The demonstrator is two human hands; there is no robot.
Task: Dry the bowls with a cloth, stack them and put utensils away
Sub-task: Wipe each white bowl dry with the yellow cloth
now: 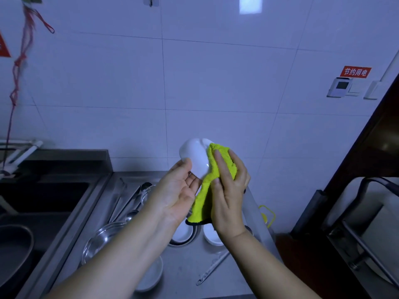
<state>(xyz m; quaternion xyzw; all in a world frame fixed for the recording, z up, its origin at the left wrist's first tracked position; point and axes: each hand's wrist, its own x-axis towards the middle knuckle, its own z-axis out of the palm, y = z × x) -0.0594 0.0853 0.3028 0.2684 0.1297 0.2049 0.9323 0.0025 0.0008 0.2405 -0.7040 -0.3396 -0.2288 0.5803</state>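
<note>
I hold a small white bowl (195, 156) up in front of the tiled wall, its underside turned toward me. My left hand (178, 190) grips it from below at the rim. My right hand (228, 190) presses a yellow-green cloth (218, 167) against the bowl's right side, and the cloth's tail hangs down between my wrists. On the steel counter (187, 266) below lie two more white bowls (183, 233) (212, 234), a glass bowl (103, 238), another white bowl (151, 275), several spoons and chopsticks (131, 201), and tongs (212, 267).
A dark sink (41, 197) with a metal pan (15, 249) sits at the left. A dark wooden door frame (364, 147) and a metal rack (367, 234) stand at the right. A yellow-rimmed item (267, 215) lies at the counter's right edge.
</note>
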